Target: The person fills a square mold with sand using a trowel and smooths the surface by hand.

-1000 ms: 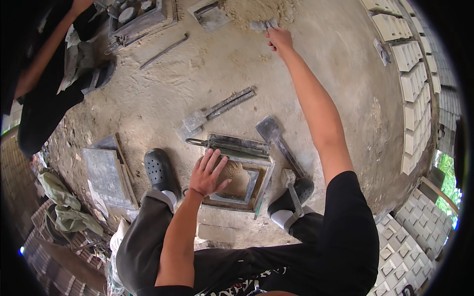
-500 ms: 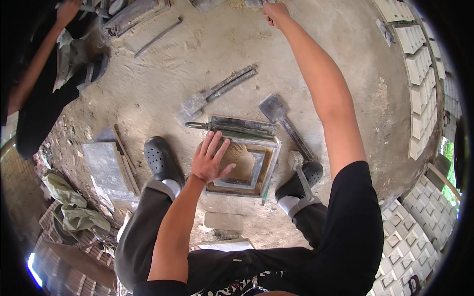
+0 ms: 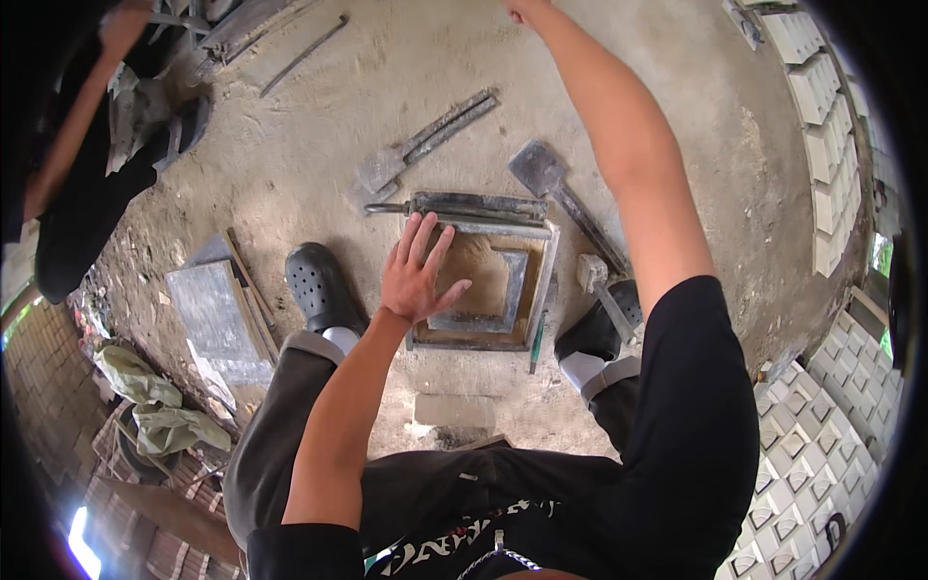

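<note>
My left hand lies with its fingers spread on the left side of a rectangular mould frame on the ground. Inside that sits a smaller grey angular frame, with sandy material around it. Along the far side rests a dark metal bar, with a looped rod end sticking out leftward. My right arm stretches far forward; the right hand is cut off by the top edge. Only a curled fingertip shows there, and anything it holds is out of sight.
A flat-bladed tool and a hammer lie right of the mould; long bars lie beyond it. Slabs are stacked left. Pale moulded blocks line the right. A co-worker's arm is at upper left.
My view has shifted, and my right hand, a closed fist in full view earlier, is now mostly past the top edge. The left hand stays on the mould frame.
</note>
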{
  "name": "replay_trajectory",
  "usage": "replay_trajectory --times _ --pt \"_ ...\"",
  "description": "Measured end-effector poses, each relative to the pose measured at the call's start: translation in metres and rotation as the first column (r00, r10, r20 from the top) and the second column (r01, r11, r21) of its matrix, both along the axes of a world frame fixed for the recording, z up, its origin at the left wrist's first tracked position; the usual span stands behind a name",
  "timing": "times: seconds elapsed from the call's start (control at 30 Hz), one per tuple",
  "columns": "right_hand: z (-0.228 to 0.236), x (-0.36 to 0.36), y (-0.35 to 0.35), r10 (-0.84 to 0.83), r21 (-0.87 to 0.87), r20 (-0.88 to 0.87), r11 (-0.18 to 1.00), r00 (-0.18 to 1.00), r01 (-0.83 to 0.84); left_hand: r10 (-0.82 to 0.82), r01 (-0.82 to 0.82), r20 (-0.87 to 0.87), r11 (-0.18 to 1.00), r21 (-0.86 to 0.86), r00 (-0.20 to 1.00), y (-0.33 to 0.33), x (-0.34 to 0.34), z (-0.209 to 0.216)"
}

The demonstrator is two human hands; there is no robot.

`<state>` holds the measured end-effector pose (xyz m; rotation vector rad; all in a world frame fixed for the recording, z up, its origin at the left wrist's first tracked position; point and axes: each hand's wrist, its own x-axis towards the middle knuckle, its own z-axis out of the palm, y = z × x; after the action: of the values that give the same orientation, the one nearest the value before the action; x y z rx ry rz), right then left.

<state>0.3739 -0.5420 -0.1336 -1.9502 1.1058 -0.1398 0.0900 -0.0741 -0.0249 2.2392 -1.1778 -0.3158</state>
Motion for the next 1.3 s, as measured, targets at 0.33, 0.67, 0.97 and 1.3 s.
replay_trajectory --times 0.33,0.67,0.97,1.3 --pt "0.060 0.027 0.109 0.071 0.094 -0.024 0.993 0.997 -0.068 0.075 -0.078 0.034 0.993 0.085 0.997 0.037 0.005 0.001" --pt "0.066 -0.034 0.091 0.054 -0.127 0.172 0.991 0.984 -0.032 0.048 -0.050 0.028 0.996 0.075 0.998 0.035 0.007 0.001" --pt "0.202 -0.188 0.100 0.107 0.182 0.366 0.966 0.925 -0.184 0.082 -0.083 0.117 0.996 0.009 0.990 0.039 0.005 -0.007" --pt "0.317 -0.405 0.185 0.268 0.130 0.110 0.951 0.957 -0.282 0.534 -0.591 -0.267 0.771 -0.238 0.803 0.038 -0.007 -0.028"
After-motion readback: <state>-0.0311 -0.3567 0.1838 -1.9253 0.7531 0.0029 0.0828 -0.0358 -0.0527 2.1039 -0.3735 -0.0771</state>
